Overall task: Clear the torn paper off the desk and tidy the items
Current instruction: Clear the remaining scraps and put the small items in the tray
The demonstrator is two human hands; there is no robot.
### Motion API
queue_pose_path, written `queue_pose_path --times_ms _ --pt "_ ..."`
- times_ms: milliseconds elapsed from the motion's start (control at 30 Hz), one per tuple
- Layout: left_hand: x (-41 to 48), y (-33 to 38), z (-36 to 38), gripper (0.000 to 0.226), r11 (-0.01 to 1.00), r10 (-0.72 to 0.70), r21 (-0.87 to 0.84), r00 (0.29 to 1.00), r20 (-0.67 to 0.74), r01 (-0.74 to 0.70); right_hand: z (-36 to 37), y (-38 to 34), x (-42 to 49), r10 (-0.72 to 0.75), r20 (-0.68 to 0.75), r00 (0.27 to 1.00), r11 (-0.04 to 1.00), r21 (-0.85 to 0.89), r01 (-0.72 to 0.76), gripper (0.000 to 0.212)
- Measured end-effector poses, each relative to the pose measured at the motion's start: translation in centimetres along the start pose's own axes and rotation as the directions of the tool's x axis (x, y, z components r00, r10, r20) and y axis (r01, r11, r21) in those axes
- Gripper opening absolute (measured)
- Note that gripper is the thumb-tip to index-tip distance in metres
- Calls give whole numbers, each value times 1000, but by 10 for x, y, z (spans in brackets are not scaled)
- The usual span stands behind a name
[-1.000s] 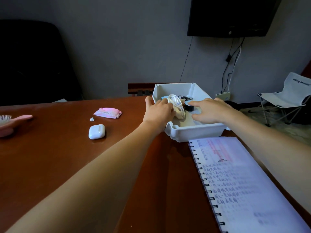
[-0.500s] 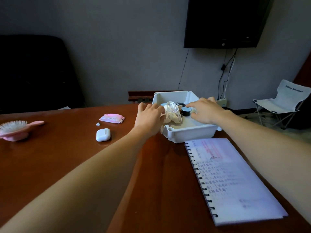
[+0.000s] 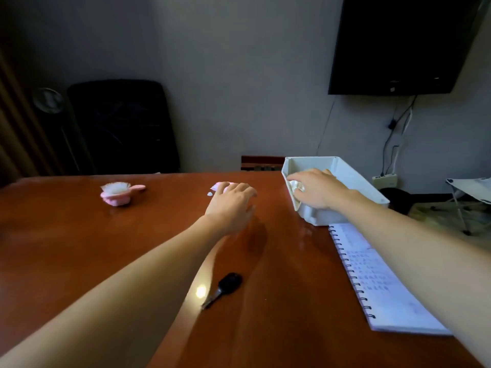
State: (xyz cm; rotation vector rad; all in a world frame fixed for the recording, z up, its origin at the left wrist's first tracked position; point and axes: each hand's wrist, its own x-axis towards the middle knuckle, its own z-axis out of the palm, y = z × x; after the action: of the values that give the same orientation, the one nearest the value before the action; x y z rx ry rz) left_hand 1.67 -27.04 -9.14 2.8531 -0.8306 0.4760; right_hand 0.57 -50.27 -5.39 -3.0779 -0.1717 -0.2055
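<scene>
Desk (image 3: 79, 248): brown wood that fills the lower view and carries everything below.
Notebook (image 3: 372, 282): spiral-bound and open, on the near right, with its long axis running near to far.
Bin (image 3: 353, 176): white and open-topped, at the far right, its near end touching the notebook's far edge.
Left hand (image 3: 229, 205): palm down over the middle of the desk, fingers loosely spread and a little arched. Nothing shows in its grasp, and whatever lies under the palm is hidden.
Right hand (image 3: 318, 191): inside the bin, well apart from the loose scrap. Its fingers lie on the wad, but blur hides whether they pinch it or only press it.
Hairbrush (image 3: 118, 193): pink, on the far left, apart from both hands.
Key (image 3: 225, 286): dark, near centre, beside the left forearm.
Wad (image 3: 295, 186): pale and crumpled, at the bin's left end under the right fingertips.
Packet (image 3: 219, 185): pink, just past the left knuckles and partly covered by them.
Paper scrap (image 3: 210, 194): tiny and white, just left of the packet, and too small to show a long axis. It lies at the far-left edge of the left hand, so that hand is much the nearer; a short reach left and farther should meet it.
</scene>
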Motion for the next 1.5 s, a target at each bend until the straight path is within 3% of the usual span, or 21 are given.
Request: queue_pose_path --times_ms 167,367,600,800,1067,1233,1500 --pt "-44 -44 -9 36 991 -130 20 992 3 130 14 -61 -7 -111 -40 993 989 95 114 48" --pt "-89 -83 3 36 974 -222 -31 974 35 223 51 -106 -8 -158 56 986 979 139 149 52" --pt "-90 -99 22 38 927 -335 -151 939 79 344 76 -128 10 -81 9 997 981 179 78 60" --pt "-55 -116 31 39 915 -376 -138 925 46 379 92 -133 43 -45 -105 993 980 189 64 59" --pt "2 -138 52 47 918 -362 -130 926 107 374 103 -129 72 14 -96 995 969 246 10 52" --pt "13 -143 55 41 936 -325 -102 938 125 337 108 -130 77 -30 -203 979 981 182 68 49" --pt "3 -141 53 21 909 -355 -239 935 -20 340 111 -129 76 -5 -265 964 983 178 54 46"
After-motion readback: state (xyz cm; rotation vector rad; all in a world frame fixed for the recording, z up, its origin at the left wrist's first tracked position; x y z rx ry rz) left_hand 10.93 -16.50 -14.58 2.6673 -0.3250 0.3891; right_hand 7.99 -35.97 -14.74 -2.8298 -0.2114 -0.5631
